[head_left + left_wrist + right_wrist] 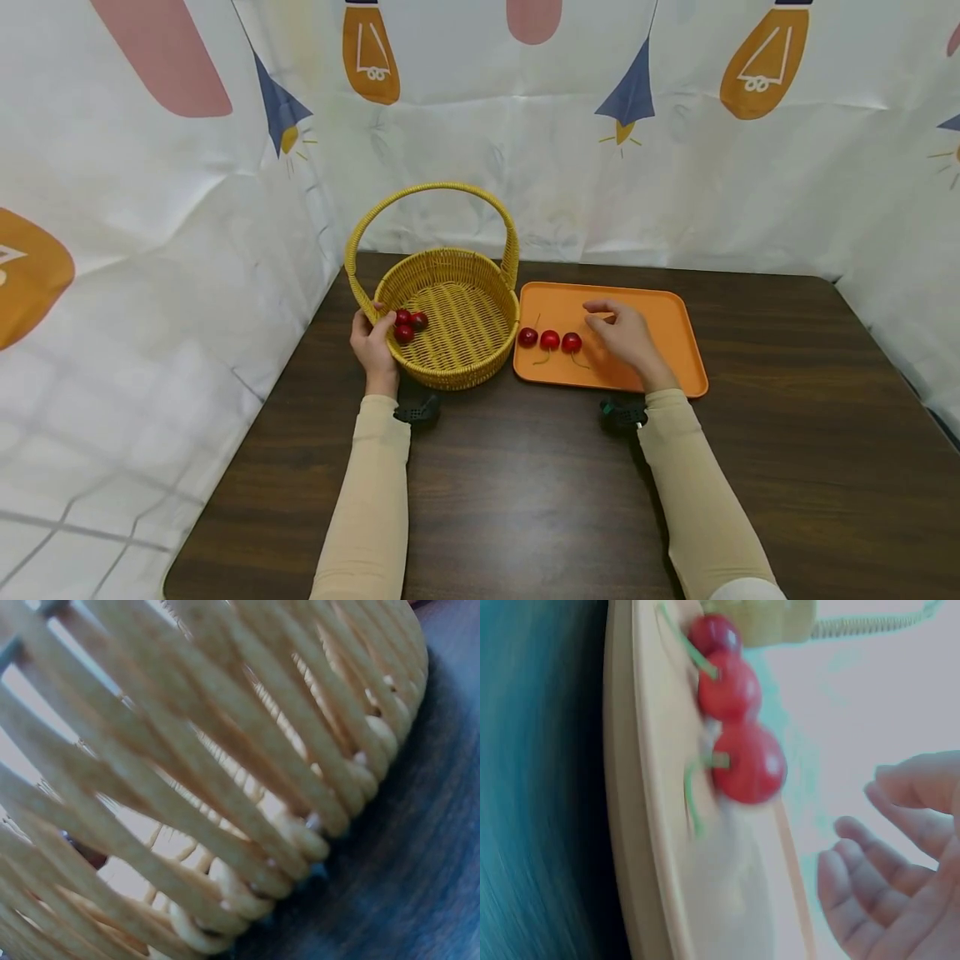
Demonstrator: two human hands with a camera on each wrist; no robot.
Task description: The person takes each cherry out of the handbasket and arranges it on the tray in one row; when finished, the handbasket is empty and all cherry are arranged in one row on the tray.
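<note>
A yellow woven basket [450, 367] with a tall arched handle stands at the back left of the table. My left hand [375, 350] grips its left rim near the foot of the handle. Several dark red cherries lie together inside, among them one cherry [403, 334] close to my left fingers. To the right, an orange tray [660, 333] bears a row of 3 red cherries [550, 340] with stems. Above the tray, just right of this row, hovers my right hand [626, 337], fingers loosely bent with nothing between them. In the right wrist view, its fingers are apart from the nearest cherry [750, 763].
The dark wooden table [510, 500] runs under everything. A white cloth [465, 142] printed with bulbs and lamps hangs behind it and along the sides. The basket's side slats [225, 765] fill most of the left wrist view.
</note>
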